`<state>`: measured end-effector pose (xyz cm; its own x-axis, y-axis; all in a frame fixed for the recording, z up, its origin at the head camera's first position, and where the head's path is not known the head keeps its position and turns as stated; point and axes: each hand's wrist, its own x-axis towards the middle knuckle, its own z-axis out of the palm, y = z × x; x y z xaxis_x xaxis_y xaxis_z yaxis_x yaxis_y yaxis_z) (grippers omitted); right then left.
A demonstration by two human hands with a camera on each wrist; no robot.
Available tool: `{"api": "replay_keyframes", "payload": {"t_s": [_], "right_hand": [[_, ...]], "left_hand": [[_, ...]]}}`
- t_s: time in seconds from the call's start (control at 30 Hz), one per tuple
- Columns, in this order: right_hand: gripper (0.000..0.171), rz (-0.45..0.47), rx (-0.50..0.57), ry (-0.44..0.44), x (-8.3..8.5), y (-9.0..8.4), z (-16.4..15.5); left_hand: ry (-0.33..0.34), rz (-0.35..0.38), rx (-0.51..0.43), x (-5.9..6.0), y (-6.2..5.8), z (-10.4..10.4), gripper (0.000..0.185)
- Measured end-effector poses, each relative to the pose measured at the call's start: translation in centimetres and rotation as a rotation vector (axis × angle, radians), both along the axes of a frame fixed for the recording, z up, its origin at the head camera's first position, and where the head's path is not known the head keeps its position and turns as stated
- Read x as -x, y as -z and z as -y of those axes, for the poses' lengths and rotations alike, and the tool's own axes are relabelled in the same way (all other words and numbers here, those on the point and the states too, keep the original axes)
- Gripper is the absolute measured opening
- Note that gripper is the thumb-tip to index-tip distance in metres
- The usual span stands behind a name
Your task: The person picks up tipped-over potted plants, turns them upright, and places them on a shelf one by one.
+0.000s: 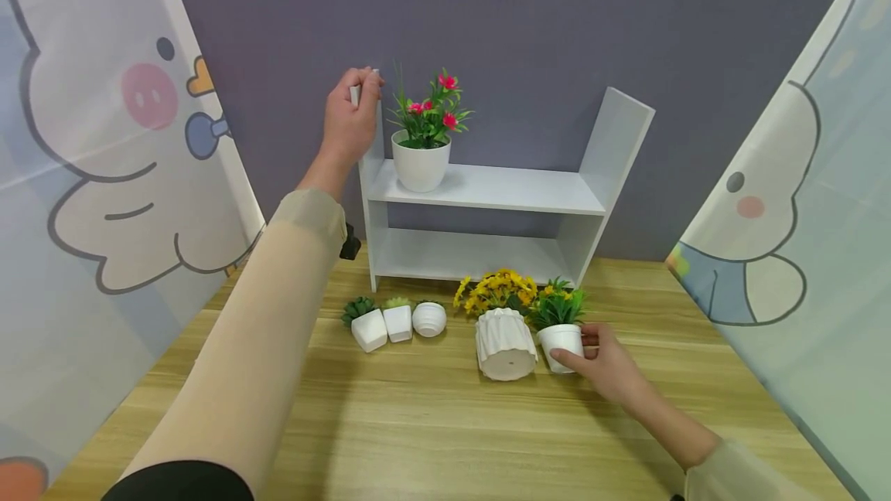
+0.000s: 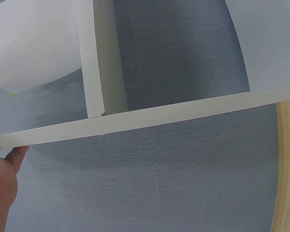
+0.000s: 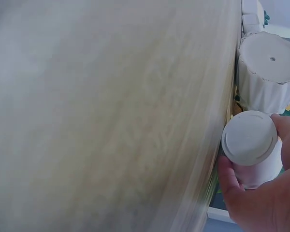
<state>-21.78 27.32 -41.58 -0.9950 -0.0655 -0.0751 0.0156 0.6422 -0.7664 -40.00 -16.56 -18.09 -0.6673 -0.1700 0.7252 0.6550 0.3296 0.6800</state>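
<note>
White plastic pot of orange-flowered greenery point(image 1: 561, 345) sits on the wooden table point(image 1: 418, 424), gripped by my right hand point(image 1: 609, 368). My left hand point(image 1: 351, 124) clasps the white shelf's upright point(image 1: 371, 149), fingertips hidden behind it.

Blurred tabletop point(image 3: 111, 121), left-wrist view of pot point(image 2: 34, 48) cropped
</note>
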Motion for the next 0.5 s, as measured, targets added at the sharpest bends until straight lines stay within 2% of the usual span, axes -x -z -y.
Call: {"api": "replay_keyframes", "payload": {"t_s": [0.2,0.5], "right_hand": [[0.085,-0.013,0.04,0.012,-0.34,0.18,-0.32],[0.086,-0.029,0.061,0.0,-0.56,0.3,-1.03]], "left_hand": [[-0.006,0.009,0.012,-0.27,-0.03,-0.14,0.032],[-0.001,0.025,0.027,-0.3,-0.01,0.0,0.026]]}}
